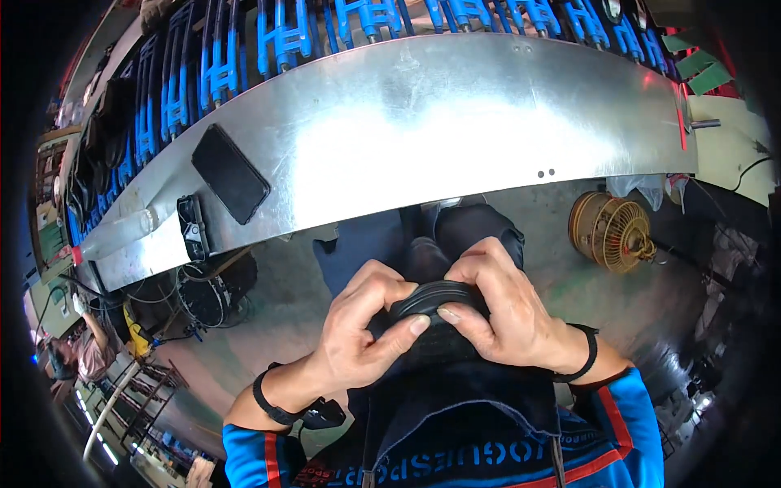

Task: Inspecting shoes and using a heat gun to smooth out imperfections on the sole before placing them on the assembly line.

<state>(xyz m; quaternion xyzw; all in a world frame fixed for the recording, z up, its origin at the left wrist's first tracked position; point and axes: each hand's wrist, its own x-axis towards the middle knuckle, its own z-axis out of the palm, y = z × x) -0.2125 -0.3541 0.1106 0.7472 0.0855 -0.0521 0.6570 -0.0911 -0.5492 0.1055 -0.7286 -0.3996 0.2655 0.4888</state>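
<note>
Close in front of my body, both hands grip a curved black band (435,296) with ridges, rubber-like in look. My left hand (364,325) pinches its left end between thumb and bent fingers. On the right end, my right hand (506,313) does the same, its thumb pressing the near side. The two thumbs point at each other with a small gap between them. Below the band lies dark cloth over my lap, and I cannot tell where the band's lower part ends. Each wrist wears a black strap.
Beyond my hands stretches a shiny metal table (390,175), bearing a black phone (231,173), a small black object (193,228) and a clear bottle (118,234). Several blue forks (281,37) line its far edge. A round wire cage (610,232) stands right. Another person (85,350) is far left.
</note>
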